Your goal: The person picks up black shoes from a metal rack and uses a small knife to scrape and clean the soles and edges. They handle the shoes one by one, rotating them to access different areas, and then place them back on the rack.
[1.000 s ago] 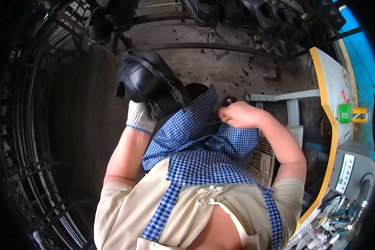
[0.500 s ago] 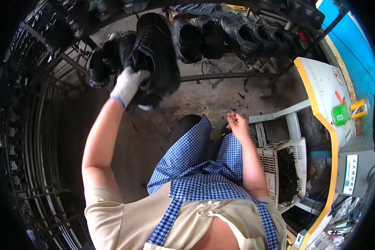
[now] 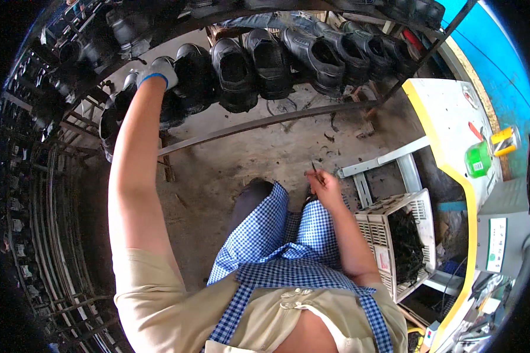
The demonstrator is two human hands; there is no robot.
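Since prev. frame: L arm now stretched further up and left; the black shoe it carried has gone to the rack, R hand barely shifted. Left hand (image 3: 157,70), in white glove w/ blue cuff, is up at the rack rail (image 3: 265,120), touching a black shoe (image 3: 189,73) at the left end of the shoe row (image 3: 312,53); fingers hidden behind shoe, so can't tell if gripping or let go. Right hand (image 3: 323,183) bare, low by the checked apron (image 3: 277,247), pinched closed on a thin dark tool (image 3: 314,169), prob. a small blade or pick. White plastic crate (image 3: 394,235) of dark scraps just right of knee. Handling est.: shoe looks moderately heavy, stiff sole, pliable upper, smooth leather-type surface, not fragile; glove helps grip. Best hold: at heel/collar opening or across sole, not the soft toe.
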